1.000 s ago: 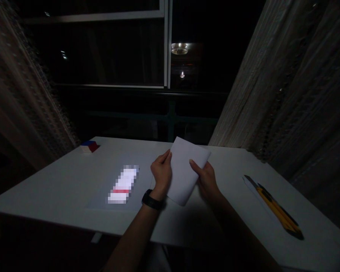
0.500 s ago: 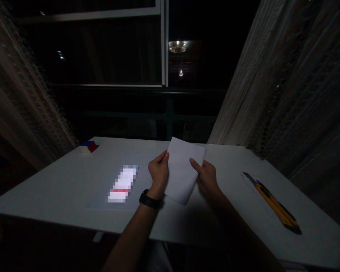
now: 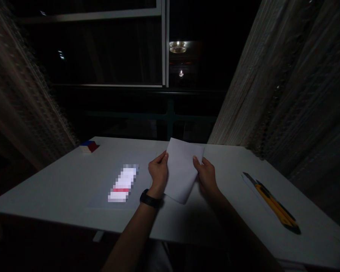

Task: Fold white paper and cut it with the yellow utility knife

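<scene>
I hold a white sheet of paper (image 3: 181,170) tilted up over a white table (image 3: 59,185) in dim light. My left hand (image 3: 158,173), with a dark watch on its wrist, pinches the sheet's left edge. At the right edge my right hand (image 3: 206,174) grips it, thumb on the front face. The paper looks folded, its lower corner pointing down towards me.
A blurred white and red card-like thing (image 3: 122,183) lies on a pale sheet left of my hands. A coloured cube (image 3: 88,146) sits at the far left corner. Yellow and black utility knives (image 3: 274,204) lie at the right. Curtains flank a dark window (image 3: 107,49).
The paper has narrowed a little between my hands, and my right hand has shifted slightly up its right edge. The view has dipped slightly.
</scene>
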`<state>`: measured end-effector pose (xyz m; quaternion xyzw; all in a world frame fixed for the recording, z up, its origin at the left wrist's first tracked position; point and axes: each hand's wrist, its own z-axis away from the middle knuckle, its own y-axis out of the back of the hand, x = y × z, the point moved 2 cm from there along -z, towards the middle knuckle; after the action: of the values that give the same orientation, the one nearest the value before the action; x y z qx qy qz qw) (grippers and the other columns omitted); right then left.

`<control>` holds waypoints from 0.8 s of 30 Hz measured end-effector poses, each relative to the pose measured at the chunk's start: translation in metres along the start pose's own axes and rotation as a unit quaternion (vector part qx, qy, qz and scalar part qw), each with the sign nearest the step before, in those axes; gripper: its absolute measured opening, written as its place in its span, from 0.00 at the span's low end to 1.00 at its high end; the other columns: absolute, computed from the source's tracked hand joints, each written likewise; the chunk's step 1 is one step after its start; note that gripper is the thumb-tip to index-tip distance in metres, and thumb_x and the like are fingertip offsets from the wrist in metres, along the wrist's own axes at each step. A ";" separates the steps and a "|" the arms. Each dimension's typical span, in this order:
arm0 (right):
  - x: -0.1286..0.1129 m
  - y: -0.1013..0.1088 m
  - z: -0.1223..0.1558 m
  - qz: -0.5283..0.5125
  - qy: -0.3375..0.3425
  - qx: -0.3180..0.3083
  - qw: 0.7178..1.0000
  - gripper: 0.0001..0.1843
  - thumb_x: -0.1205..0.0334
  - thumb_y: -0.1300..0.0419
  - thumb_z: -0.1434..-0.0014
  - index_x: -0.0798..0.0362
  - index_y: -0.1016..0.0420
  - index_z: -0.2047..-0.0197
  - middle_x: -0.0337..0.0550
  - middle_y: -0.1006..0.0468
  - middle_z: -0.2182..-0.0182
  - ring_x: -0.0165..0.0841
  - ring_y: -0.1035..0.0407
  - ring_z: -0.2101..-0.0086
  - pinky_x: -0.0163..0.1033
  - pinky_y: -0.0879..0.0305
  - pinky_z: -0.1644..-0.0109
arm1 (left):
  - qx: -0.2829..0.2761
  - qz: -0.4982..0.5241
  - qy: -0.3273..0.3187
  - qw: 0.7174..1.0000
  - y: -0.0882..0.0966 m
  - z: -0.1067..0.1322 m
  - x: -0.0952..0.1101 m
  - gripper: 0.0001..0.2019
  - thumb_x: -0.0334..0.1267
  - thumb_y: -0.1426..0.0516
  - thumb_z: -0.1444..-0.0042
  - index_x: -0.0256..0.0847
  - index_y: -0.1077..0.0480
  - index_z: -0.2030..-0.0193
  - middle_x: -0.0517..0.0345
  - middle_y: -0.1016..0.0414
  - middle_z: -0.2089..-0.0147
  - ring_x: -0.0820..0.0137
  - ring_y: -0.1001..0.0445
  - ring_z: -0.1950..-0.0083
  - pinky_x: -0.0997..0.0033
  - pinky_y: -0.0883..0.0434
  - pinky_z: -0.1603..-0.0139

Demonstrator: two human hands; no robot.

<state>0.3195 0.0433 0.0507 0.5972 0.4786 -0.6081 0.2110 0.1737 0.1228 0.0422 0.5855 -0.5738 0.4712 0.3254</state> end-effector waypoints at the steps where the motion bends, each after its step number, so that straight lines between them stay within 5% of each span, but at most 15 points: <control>1: 0.000 0.000 0.001 0.011 -0.019 -0.010 1.000 0.23 0.46 0.34 0.56 0.56 0.26 0.62 0.42 0.21 0.72 0.33 0.30 0.74 0.36 0.36 0.73 | 0.004 -0.001 -0.002 1.000 0.001 -0.001 -0.001 0.15 0.41 0.39 0.50 0.37 0.24 0.56 0.49 0.22 0.56 0.62 0.24 0.52 0.61 0.31 0.47; 6: 0.004 -0.003 0.006 0.043 -0.103 -0.047 0.993 0.24 0.49 0.30 0.63 0.58 0.24 0.68 0.45 0.22 0.74 0.34 0.30 0.76 0.36 0.37 0.76 | 0.029 0.010 -0.004 1.000 0.004 -0.004 -0.003 0.16 0.42 0.39 0.50 0.36 0.25 0.55 0.48 0.22 0.55 0.62 0.24 0.53 0.61 0.30 0.48; 11: 0.006 -0.004 0.006 0.014 -0.096 -0.046 0.994 0.22 0.51 0.29 0.63 0.58 0.23 0.66 0.47 0.20 0.70 0.35 0.27 0.72 0.38 0.32 0.70 | 0.034 0.014 -0.003 0.999 0.005 -0.004 -0.002 0.15 0.40 0.39 0.50 0.37 0.24 0.56 0.49 0.22 0.56 0.62 0.24 0.53 0.61 0.31 0.48; 24: 0.004 0.002 0.004 0.067 -0.074 -0.025 0.995 0.21 0.46 0.31 0.61 0.57 0.25 0.77 0.42 0.25 0.80 0.31 0.32 0.79 0.34 0.37 0.78 | 0.037 0.034 0.012 0.999 0.007 -0.008 -0.005 0.16 0.40 0.38 0.51 0.35 0.24 0.56 0.49 0.22 0.56 0.62 0.24 0.53 0.61 0.30 0.48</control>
<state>0.3184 0.0399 0.0456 0.5757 0.4358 -0.6231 0.3005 0.1660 0.1306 0.0393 0.5715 -0.5714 0.5101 0.2944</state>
